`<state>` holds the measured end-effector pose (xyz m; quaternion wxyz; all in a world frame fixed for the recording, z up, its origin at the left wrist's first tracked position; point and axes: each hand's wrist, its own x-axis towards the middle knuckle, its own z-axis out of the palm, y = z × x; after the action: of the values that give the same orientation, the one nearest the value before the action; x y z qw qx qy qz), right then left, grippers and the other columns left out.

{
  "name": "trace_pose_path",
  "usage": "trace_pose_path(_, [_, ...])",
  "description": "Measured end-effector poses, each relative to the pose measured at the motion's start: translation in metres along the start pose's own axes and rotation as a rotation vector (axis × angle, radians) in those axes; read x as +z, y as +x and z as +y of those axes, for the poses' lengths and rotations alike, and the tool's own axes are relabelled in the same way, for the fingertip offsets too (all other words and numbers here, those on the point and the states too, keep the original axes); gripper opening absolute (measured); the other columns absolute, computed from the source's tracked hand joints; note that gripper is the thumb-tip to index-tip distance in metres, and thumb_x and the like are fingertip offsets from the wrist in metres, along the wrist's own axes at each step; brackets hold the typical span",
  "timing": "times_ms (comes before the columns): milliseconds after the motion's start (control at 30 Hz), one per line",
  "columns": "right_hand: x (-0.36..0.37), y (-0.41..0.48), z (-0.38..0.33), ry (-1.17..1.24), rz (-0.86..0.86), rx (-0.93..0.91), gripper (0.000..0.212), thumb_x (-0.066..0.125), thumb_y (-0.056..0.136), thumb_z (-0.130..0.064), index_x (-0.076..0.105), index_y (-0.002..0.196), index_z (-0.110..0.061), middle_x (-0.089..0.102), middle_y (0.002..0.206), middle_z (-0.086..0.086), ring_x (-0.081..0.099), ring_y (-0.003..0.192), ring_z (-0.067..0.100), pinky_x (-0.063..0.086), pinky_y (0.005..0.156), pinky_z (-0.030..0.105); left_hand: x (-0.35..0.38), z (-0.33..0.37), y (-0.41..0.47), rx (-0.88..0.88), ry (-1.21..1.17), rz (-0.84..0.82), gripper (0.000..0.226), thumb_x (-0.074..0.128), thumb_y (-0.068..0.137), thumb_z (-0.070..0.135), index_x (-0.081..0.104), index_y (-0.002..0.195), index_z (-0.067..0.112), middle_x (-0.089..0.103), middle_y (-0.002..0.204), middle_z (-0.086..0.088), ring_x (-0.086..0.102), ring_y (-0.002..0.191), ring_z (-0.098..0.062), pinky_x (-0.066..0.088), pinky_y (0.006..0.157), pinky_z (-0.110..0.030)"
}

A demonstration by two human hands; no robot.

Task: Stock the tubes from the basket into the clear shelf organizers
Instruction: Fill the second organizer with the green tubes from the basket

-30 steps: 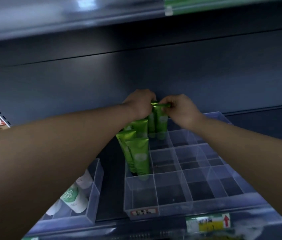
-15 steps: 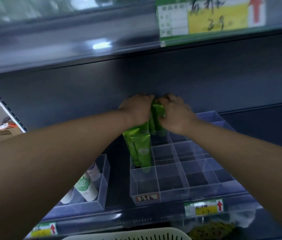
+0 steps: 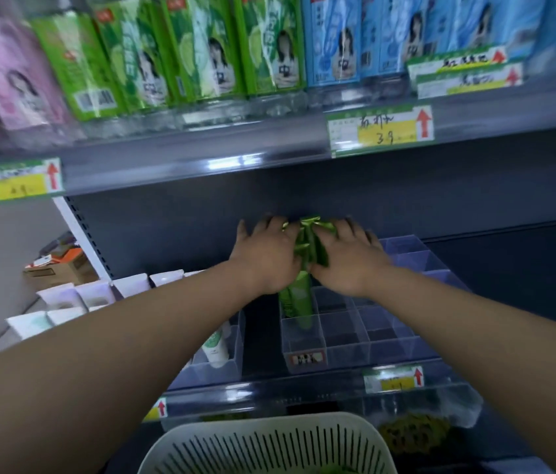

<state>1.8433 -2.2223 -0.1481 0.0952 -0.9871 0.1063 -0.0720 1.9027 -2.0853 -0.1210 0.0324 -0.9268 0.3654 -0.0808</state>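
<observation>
Left hand (image 3: 266, 256) and right hand (image 3: 350, 260), fingers spread, press from both sides on green tubes (image 3: 308, 246) at the clear organizer's (image 3: 393, 340) back-left corner; seating step, next likely a reach to the basket (image 3: 269, 446).

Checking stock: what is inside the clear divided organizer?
Green tubes stand in the organizer's left column; other visible compartments look empty. The left hand and right hand cover the rear ones.

The dark shelf (image 3: 263, 340) carries a gridded clear organizer (image 3: 375, 343), a smaller clear organizer (image 3: 223, 369) just left of it, and white boxes (image 3: 75, 295) further left.
</observation>
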Motion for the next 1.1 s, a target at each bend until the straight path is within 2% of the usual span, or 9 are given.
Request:
trace_pose_path(233, [-0.007, -0.049, -0.019, -0.022, 0.042, -0.025, 0.07, 0.04, 0.092, -0.047, 0.006, 0.15, -0.025, -0.001, 0.158, 0.003, -0.006, 0.146, 0.025, 0.005, 0.118, 0.048, -0.003, -0.002, -0.056, -0.03, -0.035, 0.035, 0.065, 0.04, 0.093, 0.043, 0.017, 0.149, 0.019, 0.014, 0.157, -0.004, 0.004, 0.146, -0.024, 0.005, 0.115, -0.057])
trace_pose_path(500, [0.024, -0.111, -0.043, -0.038, -0.038, -0.06, 0.073, 0.039, 0.094, -0.049, -0.002, 0.15, -0.027, -0.011, 0.158, 0.0, -0.011, 0.146, 0.023, 0.004, 0.119, 0.046, 0.02, 0.007, -0.127, -0.075, -0.107, 0.036, 0.072, 0.04, 0.093, 0.046, 0.004, 0.151, 0.02, 0.003, 0.159, -0.002, -0.005, 0.147, -0.022, 0.0, 0.117, -0.051])
trace_pose_path(733, [0.063, -0.158, -0.058, -0.018, -0.124, -0.116, 0.074, 0.04, 0.094, -0.049, -0.001, 0.151, -0.026, -0.01, 0.158, 0.0, -0.01, 0.146, 0.021, 0.003, 0.119, 0.042, 0.066, 0.008, -0.183, -0.061, -0.143, -0.006, 0.074, 0.04, 0.093, 0.048, 0.004, 0.151, 0.019, 0.005, 0.159, -0.002, -0.002, 0.147, -0.02, 0.002, 0.119, -0.047])
trace_pose_path(867, [0.091, -0.177, -0.06, -0.007, -0.193, -0.134, 0.073, 0.041, 0.094, -0.046, 0.002, 0.151, -0.022, -0.002, 0.158, 0.003, -0.004, 0.146, 0.023, 0.006, 0.12, 0.043, 0.094, 0.01, -0.205, -0.046, -0.157, -0.072, 0.072, 0.039, 0.094, 0.045, 0.005, 0.151, 0.016, 0.006, 0.159, -0.003, 0.001, 0.147, -0.02, 0.003, 0.119, -0.043])
trace_pose_path(1100, [0.135, -0.197, -0.06, 0.068, -0.309, -0.102, 0.066, 0.048, 0.093, -0.037, 0.016, 0.148, -0.02, 0.02, 0.152, 0.003, 0.017, 0.141, 0.023, 0.02, 0.115, 0.037, 0.137, 0.011, -0.225, -0.045, -0.224, -0.17, 0.07, 0.042, 0.094, 0.036, 0.009, 0.15, 0.013, 0.009, 0.158, -0.004, 0.004, 0.147, -0.02, 0.004, 0.119, -0.039])
